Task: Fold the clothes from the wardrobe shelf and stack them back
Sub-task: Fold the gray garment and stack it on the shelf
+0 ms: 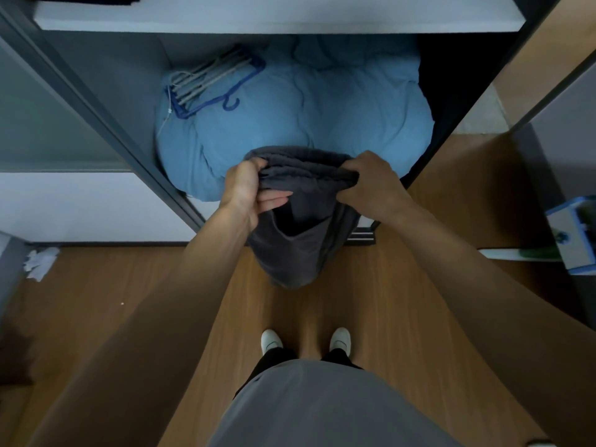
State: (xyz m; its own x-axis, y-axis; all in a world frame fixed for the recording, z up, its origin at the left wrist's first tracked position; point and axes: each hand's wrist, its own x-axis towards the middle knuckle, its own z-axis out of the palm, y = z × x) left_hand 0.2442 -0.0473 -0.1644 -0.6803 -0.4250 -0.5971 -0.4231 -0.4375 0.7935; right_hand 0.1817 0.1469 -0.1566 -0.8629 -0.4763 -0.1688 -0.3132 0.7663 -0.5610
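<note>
A dark grey garment (296, 246) hangs in front of the open wardrobe, bunched at its top edge and drooping toward the wooden floor. My left hand (248, 188) grips the bunched top at its left side, thumb over the cloth and fingers beneath. My right hand (371, 185) grips the same top edge at its right side, fingers curled over the folds. The white wardrobe shelf (277, 17) runs across the top of the view, with a dark item at its far left corner.
A bulky light-blue duvet (338, 111) fills the wardrobe bottom, with a bundle of blue and grey hangers (209, 82) lying on it. Crumpled white tissue (40, 262) lies on the floor at left. A blue-and-white object (577, 233) stands at right. My white shoes (304, 340) are below.
</note>
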